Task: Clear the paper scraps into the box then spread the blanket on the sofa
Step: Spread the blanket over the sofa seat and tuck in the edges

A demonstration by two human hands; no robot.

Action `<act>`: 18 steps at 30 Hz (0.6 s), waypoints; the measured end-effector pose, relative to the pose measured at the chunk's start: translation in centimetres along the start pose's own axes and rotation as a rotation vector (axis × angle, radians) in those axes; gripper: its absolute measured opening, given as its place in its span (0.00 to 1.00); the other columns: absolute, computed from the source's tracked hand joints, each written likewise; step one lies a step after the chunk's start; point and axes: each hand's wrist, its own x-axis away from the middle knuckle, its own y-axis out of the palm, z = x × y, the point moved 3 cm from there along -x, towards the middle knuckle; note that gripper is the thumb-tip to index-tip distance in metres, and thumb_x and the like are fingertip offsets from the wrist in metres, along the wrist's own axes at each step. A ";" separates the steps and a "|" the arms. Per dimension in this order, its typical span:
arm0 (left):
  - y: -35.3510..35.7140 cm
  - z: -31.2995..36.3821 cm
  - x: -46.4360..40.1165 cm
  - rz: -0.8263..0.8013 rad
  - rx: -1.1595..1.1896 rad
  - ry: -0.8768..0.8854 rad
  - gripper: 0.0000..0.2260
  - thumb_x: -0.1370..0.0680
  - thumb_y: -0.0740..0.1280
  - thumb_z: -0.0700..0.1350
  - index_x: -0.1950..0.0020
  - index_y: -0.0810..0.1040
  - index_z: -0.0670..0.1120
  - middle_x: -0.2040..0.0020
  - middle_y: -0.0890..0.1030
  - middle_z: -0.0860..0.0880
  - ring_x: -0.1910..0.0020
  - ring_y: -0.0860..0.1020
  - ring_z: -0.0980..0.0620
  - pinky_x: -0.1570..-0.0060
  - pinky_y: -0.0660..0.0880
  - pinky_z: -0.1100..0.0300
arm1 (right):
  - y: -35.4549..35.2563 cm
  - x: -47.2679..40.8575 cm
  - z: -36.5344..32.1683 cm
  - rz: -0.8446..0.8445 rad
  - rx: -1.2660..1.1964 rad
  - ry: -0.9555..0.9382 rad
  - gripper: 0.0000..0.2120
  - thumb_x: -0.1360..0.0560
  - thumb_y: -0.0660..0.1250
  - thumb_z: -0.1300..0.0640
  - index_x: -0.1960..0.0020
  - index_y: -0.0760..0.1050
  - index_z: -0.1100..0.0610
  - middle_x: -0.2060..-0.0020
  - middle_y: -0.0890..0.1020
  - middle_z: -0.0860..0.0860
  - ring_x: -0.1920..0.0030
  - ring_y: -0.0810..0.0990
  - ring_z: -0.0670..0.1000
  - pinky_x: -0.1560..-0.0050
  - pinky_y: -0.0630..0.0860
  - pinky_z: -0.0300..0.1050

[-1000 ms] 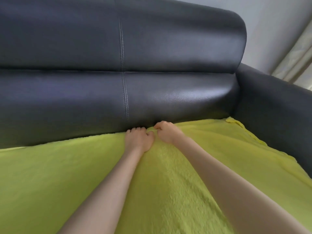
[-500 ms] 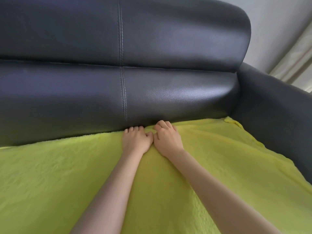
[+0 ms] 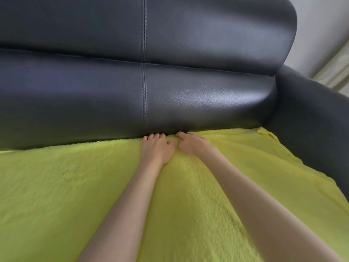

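Yellow-green fluffy blanket [image 3: 75, 195] lies flat over sofa [image 3: 207, 103] seat, far edge at foot of backrest. Both bare arms reach across it. Left hand [image 3: 155, 149] and right hand [image 3: 190, 145] side by side at far edge, fingers [image 3: 151, 137] curled, pinching blanket fold. Black backrest behind, armrest at right.

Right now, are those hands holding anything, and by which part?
Both the left hand and right hand grip the yellow-green blanket at its far edge, where it meets the sofa backrest.
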 end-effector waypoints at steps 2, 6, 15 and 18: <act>0.0 0.0 0.1 0.001 0.000 0.004 0.20 0.20 0.51 0.50 0.36 0.73 0.44 0.34 0.74 0.44 0.34 0.69 0.45 0.37 0.62 0.53 | 0.0 -0.4 -0.3 -0.035 0.059 0.025 0.25 0.22 0.50 0.57 0.25 0.60 0.46 0.28 0.67 0.52 0.28 0.65 0.54 0.30 0.59 0.51; -0.1 0.0 0.2 -0.015 -0.001 0.013 0.19 0.20 0.50 0.50 0.35 0.73 0.45 0.34 0.74 0.45 0.36 0.70 0.45 0.38 0.63 0.53 | -0.8 -2.1 -1.7 -0.104 0.215 0.031 0.20 0.22 0.54 0.56 0.33 0.72 0.53 0.40 0.77 0.52 0.38 0.74 0.56 0.36 0.68 0.53; -0.2 0.3 0.4 0.033 -0.007 -0.013 0.19 0.21 0.52 0.50 0.40 0.75 0.44 0.38 0.77 0.44 0.37 0.72 0.45 0.39 0.64 0.54 | -1.5 1.0 6.9 0.250 -0.397 -0.074 0.22 0.22 0.53 0.63 0.35 0.76 0.47 0.39 0.77 0.47 0.40 0.73 0.51 0.44 0.72 0.41; -0.2 0.3 0.3 0.040 -0.007 -0.019 0.19 0.21 0.52 0.51 0.40 0.75 0.44 0.39 0.78 0.44 0.38 0.73 0.45 0.40 0.65 0.54 | -1.1 1.0 8.4 0.368 -0.216 -0.082 0.19 0.22 0.55 0.61 0.34 0.75 0.50 0.37 0.74 0.48 0.34 0.68 0.52 0.37 0.67 0.46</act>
